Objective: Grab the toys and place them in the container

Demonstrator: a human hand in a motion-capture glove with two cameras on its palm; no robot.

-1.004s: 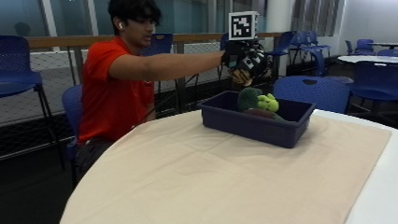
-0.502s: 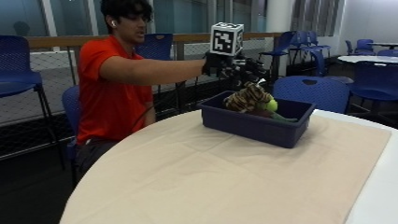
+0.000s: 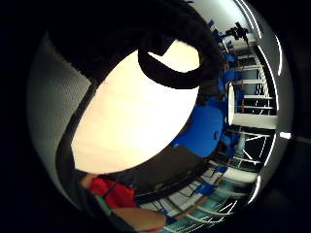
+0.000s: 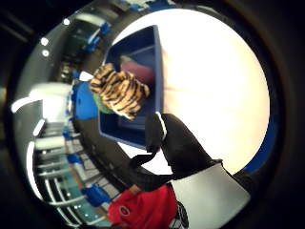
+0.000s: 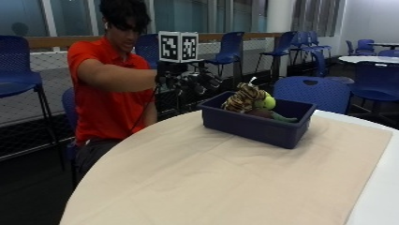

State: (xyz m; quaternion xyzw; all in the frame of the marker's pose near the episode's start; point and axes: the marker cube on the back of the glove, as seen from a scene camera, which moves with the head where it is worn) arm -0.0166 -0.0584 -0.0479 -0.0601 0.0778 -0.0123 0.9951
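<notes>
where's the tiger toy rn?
Outside view: the tiger toy lies in the blue container on top of other toys, beside the green one.

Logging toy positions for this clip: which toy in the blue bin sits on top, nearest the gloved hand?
The tiger-striped plush toy, resting highest in the blue plastic bin; the green toy lies beside it, farther from the gloved right hand.

Your black-gloved right hand (image 5: 190, 80) blurs, so you cannot read its finger pose. The striped plush tiger (image 5: 246, 99) hides most of the green toys (image 5: 270, 103) behind it; the dark blue plastic bin's (image 5: 249, 125) near wall covers their bases.
</notes>
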